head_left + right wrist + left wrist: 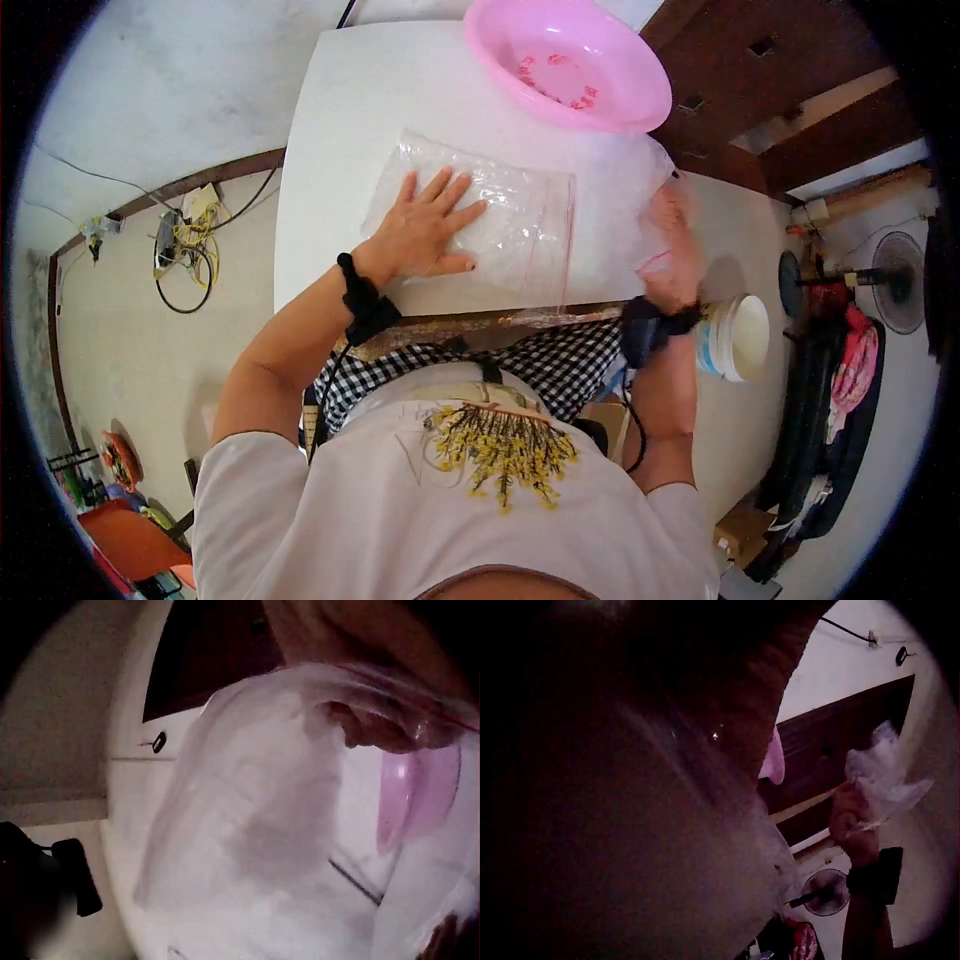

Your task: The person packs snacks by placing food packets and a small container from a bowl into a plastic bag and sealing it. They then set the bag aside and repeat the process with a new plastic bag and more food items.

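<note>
In the head view, the left hand [420, 230] lies flat with spread fingers on a clear plastic bag [510, 235] with a red line near one edge. At the table's right edge the right hand [672, 250], blurred, grips another thin clear bag [625, 190]. The left wrist view shows the right hand [853, 821] raised, with its bag [885, 776] bunched above the fingers. Close up in the right wrist view, this bag [255, 802] hangs wide, a red line along its top, with the right hand's curled fingers [390, 731] at that edge.
A pink basin [570, 65] stands at the back right of the white table [340, 110]. On the floor to the right is a white bucket [745, 338], with a fan [897, 282] farther off. Cables [190, 245] lie on the floor at left.
</note>
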`<action>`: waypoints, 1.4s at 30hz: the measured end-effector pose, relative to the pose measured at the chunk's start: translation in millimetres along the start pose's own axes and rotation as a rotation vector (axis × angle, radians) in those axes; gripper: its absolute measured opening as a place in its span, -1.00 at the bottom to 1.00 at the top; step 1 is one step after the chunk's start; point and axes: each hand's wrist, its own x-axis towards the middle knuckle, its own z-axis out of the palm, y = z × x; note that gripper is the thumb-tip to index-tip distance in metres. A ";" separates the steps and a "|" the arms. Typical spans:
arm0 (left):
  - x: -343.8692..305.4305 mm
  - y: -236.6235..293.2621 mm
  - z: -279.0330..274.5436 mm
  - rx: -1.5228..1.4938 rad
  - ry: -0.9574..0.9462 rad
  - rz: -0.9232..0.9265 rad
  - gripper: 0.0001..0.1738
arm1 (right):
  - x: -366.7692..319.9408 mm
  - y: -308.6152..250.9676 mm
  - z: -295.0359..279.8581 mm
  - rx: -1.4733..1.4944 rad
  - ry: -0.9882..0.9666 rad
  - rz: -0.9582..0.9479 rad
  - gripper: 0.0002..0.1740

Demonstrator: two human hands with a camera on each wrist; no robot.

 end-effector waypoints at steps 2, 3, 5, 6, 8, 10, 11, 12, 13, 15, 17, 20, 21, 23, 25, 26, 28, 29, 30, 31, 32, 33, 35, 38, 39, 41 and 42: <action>0.3 1.2 -0.6 -0.041 0.018 -0.007 -0.18 | -6.6 23.2 12.9 -0.096 -0.104 -0.060 -0.59; 0.4 0.8 -0.1 -0.062 0.026 -0.011 -0.21 | -1.3 24.0 39.3 0.063 -0.136 0.202 -0.66; -3.0 -7.8 8.4 -0.043 0.045 0.020 -0.31 | 4.9 26.9 86.7 0.388 -0.201 0.727 -0.80; -4.4 -12.4 7.0 -0.191 0.074 -0.029 -0.36 | -0.3 37.6 95.4 0.358 -0.174 0.697 -0.84; -6.3 -20.4 -2.8 -0.650 0.165 -0.181 -0.44 | -10.2 52.8 108.2 0.297 -0.119 0.638 -0.89; -6.6 -35.8 -1.6 -1.028 0.295 -0.413 -0.48 | -16.5 49.4 110.1 0.273 -0.073 0.631 -0.88; -7.3 -36.0 -13.2 -1.248 0.226 -0.515 -0.46 | -17.3 44.7 110.7 0.261 -0.051 0.629 -0.88; -8.1 -34.4 -35.8 -1.465 0.152 -0.618 -0.45 | -17.6 43.1 110.8 0.271 -0.048 0.622 -0.88; -8.5 -34.3 -48.7 -1.679 0.073 -0.721 -0.43 | -17.1 42.1 110.7 0.282 -0.045 0.613 -0.88; -8.4 -31.0 -50.2 -1.628 0.021 -0.657 -0.25 | -12.8 34.2 111.3 0.287 -0.041 0.609 -0.87; -3.8 -9.7 -49.2 -1.199 0.126 -0.510 -0.15 | -8.2 21.1 111.2 0.275 -0.037 0.626 -0.87; 3.9 14.3 -60.7 -0.566 0.267 -0.175 -0.19 | -5.1 10.9 112.8 0.280 -0.039 0.594 -0.89; 6.1 20.2 -62.3 -0.372 0.305 -0.087 -0.24 | -5.9 12.3 113.3 0.334 -0.064 0.562 -0.89; 11.9 19.6 -51.1 -0.528 0.244 -0.107 -0.43 | -5.2 11.7 115.4 0.444 -0.117 0.494 -0.89; 16.1 11.5 -47.9 -0.811 0.145 -0.215 -0.61 | -1.1 -1.1 105.1 0.385 -0.190 0.564 -0.91; 16.6 3.2 -51.4 -1.017 0.075 -0.315 -0.68 | 0.4 -6.7 99.1 0.354 -0.225 0.601 -0.92; 15.8 -13.7 -51.1 -1.277 0.085 -0.389 -0.83 | 0.3 11.9 93.2 0.350 -0.220 0.512 -0.92; 14.3 -20.9 -56.3 -1.323 0.059 -0.431 -0.84 | 0.7 20.3 91.1 0.350 -0.218 0.467 -0.93; 13.0 -26.9 -66.9 -1.368 0.034 -0.473 -0.85 | 1.6 23.0 88.7 0.354 -0.222 0.465 -0.93; 12.5 -28.8 -76.1 -1.414 0.010 -0.514 -0.85 | 2.7 25.1 86.4 0.356 -0.225 0.462 -0.93; 13.5 -27.6 -82.2 -1.346 0.062 -0.569 -0.84 | 3.9 25.7 84.5 0.359 -0.227 0.458 -0.93; 13.7 -30.4 -82.2 -1.351 0.079 -0.570 -0.84 | 4.5 24.7 82.6 0.326 -0.262 0.468 -0.93; 13.7 -42.3 -81.2 -1.362 0.111 -0.574 -0.82 | 5.1 20.9 79.7 0.261 -0.330 0.491 -0.92; 12.9 -42.0 -85.5 -1.615 0.253 -0.643 -0.72 | 2.0 28.0 80.3 0.242 -0.353 0.535 -0.91; 13.4 -35.7 -88.9 -1.735 0.338 -0.673 -0.70 | 0.7 31.5 81.5 0.262 -0.310 0.524 -0.91; 11.4 -11.8 -99.6 -1.917 0.410 -0.785 -0.63 | -2.0 37.9 84.1 0.304 -0.221 0.503 -0.90; 9.9 -0.3 -101.5 -2.005 0.445 -0.845 -0.60 | -2.7 39.4 84.4 0.307 -0.200 0.488 -0.90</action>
